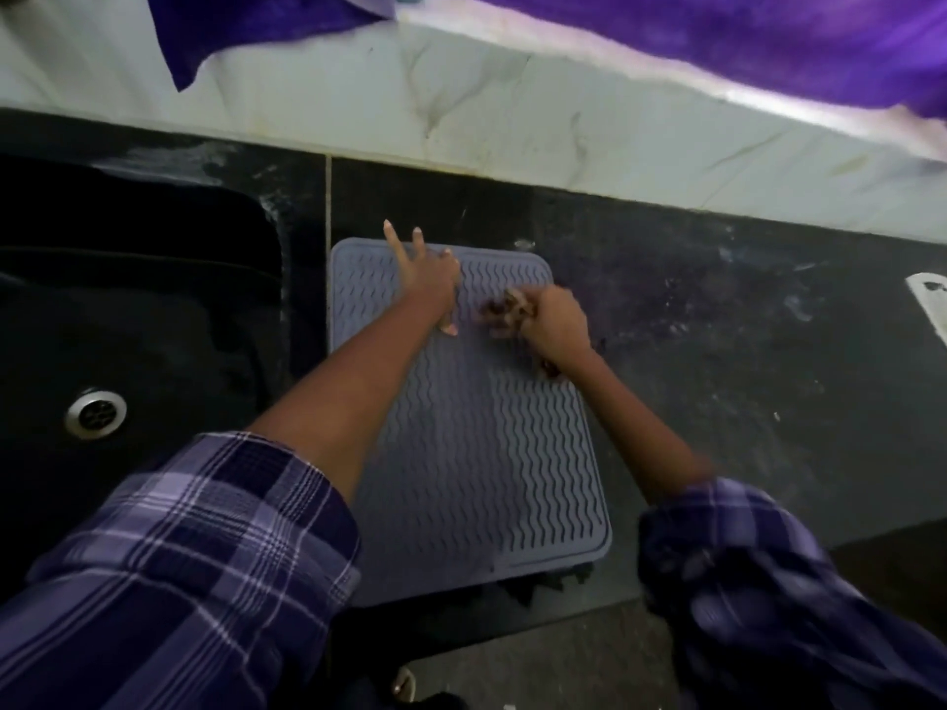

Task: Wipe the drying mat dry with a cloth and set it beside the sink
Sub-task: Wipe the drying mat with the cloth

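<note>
A grey ribbed drying mat [476, 453] lies flat on the black counter, just right of the sink [133, 320]. My left hand [428, 271] rests on the mat's far left part, fingers spread and pressing down, holding nothing. My right hand [556, 320] is closed on a small, dark, crumpled cloth [505, 310] that touches the mat's far right part. The cloth is blurred and mostly hidden by my fingers.
A black sink with a metal drain [96, 413] fills the left. Purple fabric [768, 38] hangs along the white marble backsplash [461, 105] at the top. A white object [930, 299] lies at the counter's right edge. The mat's near edge reaches the counter's front edge.
</note>
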